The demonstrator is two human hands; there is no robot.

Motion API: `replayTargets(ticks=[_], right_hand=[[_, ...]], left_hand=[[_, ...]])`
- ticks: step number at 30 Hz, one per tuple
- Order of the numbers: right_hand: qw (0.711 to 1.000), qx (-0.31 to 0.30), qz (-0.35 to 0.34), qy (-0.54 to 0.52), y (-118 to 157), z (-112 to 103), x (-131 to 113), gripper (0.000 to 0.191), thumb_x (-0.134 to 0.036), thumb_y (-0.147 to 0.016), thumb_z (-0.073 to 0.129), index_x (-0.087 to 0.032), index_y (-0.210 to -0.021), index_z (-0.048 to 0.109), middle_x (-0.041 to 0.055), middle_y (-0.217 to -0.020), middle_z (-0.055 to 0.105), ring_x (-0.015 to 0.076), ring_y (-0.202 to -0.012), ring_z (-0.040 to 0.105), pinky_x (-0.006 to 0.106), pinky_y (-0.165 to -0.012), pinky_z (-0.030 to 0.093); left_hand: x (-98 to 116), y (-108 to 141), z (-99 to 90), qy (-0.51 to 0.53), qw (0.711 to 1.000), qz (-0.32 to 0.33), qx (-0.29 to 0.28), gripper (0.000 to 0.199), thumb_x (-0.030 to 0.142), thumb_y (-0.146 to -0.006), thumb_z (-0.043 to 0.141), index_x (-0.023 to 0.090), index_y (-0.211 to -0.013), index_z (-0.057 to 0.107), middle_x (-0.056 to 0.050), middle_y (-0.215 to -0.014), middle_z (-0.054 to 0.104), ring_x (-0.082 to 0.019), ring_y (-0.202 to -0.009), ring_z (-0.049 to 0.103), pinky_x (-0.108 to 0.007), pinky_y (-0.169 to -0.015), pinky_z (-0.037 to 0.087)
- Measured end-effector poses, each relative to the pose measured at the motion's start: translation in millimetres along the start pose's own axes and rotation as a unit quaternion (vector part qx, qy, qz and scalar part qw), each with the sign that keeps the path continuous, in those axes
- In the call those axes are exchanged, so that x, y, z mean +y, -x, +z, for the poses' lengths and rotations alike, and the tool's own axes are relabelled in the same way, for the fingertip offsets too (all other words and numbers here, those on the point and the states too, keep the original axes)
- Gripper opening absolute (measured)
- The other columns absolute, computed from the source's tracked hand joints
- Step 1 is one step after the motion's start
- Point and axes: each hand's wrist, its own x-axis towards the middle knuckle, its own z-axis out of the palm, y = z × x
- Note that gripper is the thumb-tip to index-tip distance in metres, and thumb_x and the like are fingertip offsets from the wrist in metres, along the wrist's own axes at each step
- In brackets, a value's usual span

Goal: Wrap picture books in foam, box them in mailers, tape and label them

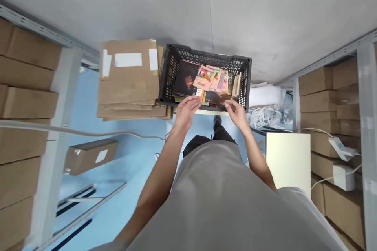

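A black plastic crate point(250, 82) stands before me, with books and booklets inside. My left hand point(187, 110) is over its near rim, fingers stretched toward the right beside an orange-and-white book edge. My right hand point(236, 113) is at the near right, its fingertips bent in at the corner of a dark brown book point(216, 97). Several thin pink booklets point(205, 77) lie fanned on top. Left of them is a black-covered book point(184, 80). Books with pale page edges point(236, 85) stand upright along the crate's right side.
Flattened cardboard point(129, 82) is stacked left of the crate. Shelves of brown boxes point(26, 102) rise on both sides. A white cable point(88, 131) runs across the left. A taped carton point(90, 156) lies lower left. Shredded paper point(266, 115) and a power strip point(341, 148) are right.
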Motion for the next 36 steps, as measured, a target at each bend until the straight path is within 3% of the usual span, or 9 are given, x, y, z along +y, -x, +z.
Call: replayTargets(ticks=[5,10,13,17,21,24,28,33,36], right_hand=[[0.991,-0.011,0.103,0.081,-103,36,24,0.047,-0.064,-0.102,0.069,-0.025,-0.127,0.072,0.0121,-0.130,0.083,0.0332,-0.126,0.077,0.052,-0.117,0.059],[0.964,-0.016,0.188,0.185,-137,53,29,0.049,-0.047,-0.104,0.070,-0.017,-0.141,0.062,0.0216,-0.150,0.069,0.0401,-0.138,0.069,0.056,-0.123,0.053],[0.959,-0.001,0.207,0.192,-137,58,28,0.052,-0.045,-0.104,0.070,-0.018,-0.147,0.059,0.0212,-0.155,0.064,0.0395,-0.139,0.068,0.055,-0.123,0.053],[0.954,0.058,0.231,0.180,-137,66,26,0.049,-0.037,-0.102,0.074,-0.018,-0.145,0.061,0.0196,-0.150,0.070,0.0329,-0.138,0.069,0.044,-0.118,0.056],[0.952,0.071,0.248,0.164,-144,70,19,0.019,-0.028,-0.098,0.074,-0.020,-0.115,0.076,0.0106,-0.111,0.085,0.0269,-0.107,0.079,0.033,-0.096,0.060],[0.953,0.082,0.245,0.158,-144,67,7,0.008,-0.028,-0.093,0.077,-0.021,-0.090,0.076,0.0064,-0.088,0.083,0.0254,-0.087,0.078,0.032,-0.085,0.058],[0.958,0.127,0.218,0.137,-128,54,-13,0.010,-0.030,-0.092,0.071,-0.022,-0.089,0.075,0.0034,-0.086,0.081,0.0220,-0.080,0.074,0.030,-0.081,0.057],[0.957,0.224,0.165,0.086,-74,20,-32,0.025,-0.047,-0.092,0.066,-0.024,-0.083,0.069,-0.0007,-0.074,0.072,0.0204,-0.073,0.065,0.031,-0.078,0.056],[0.950,0.282,0.130,0.017,-33,0,-47,0.036,-0.059,-0.090,0.068,-0.024,-0.084,0.070,-0.0005,-0.074,0.069,0.0202,-0.071,0.062,0.032,-0.073,0.055]], left_hand=[[0,-76,15.8,-0.194,0.979,0.030,0.047,0.027,0.030,-0.079,0.080,0.022,-0.105,0.077,-0.010,-0.125,0.081,-0.029,-0.126,0.072,-0.042,-0.120,0.053],[-9,-126,26.9,-0.343,0.937,0.060,0.022,0.023,0.013,-0.081,0.077,0.018,-0.103,0.073,-0.018,-0.143,0.073,-0.039,-0.154,0.055,-0.048,-0.137,0.032],[-13,-144,35.4,-0.410,0.909,0.076,0.019,0.033,0.009,-0.083,0.077,0.015,-0.115,0.072,-0.021,-0.159,0.063,-0.043,-0.166,0.039,-0.050,-0.141,0.023],[-17,-154,45.2,-0.552,0.829,0.089,-0.017,0.055,0.015,-0.093,0.068,0.009,-0.147,0.065,-0.025,-0.175,0.048,-0.043,-0.164,0.041,-0.053,-0.141,0.027],[-16,-152,45.5,-0.623,0.773,0.105,-0.050,0.067,0.024,-0.099,0.063,0.005,-0.162,0.055,-0.031,-0.177,0.043,-0.047,-0.161,0.045,-0.058,-0.136,0.036],[-12,-150,38.2,-0.627,0.767,0.119,-0.070,0.067,0.030,-0.100,0.062,0.004,-0.162,0.057,-0.032,-0.176,0.044,-0.047,-0.161,0.047,-0.058,-0.137,0.035],[-6,-151,27.8,-0.622,0.766,0.121,-0.108,0.064,0.032,-0.098,0.064,0.004,-0.156,0.063,-0.033,-0.175,0.044,-0.046,-0.163,0.046,-0.055,-0.138,0.034],[-4,-145,31.1,-0.590,0.788,0.117,-0.132,0.057,0.024,-0.092,0.071,0.007,-0.146,0.070,-0.034,-0.175,0.043,-0.053,-0.163,0.045,-0.064,-0.134,0.040],[-1,-127,45.8,-0.519,0.826,0.188,-0.112,0.055,0.025,-0.094,0.071,0.014,-0.148,0.069,-0.027,-0.178,0.043,-0.049,-0.169,0.038,-0.065,-0.137,0.036]])
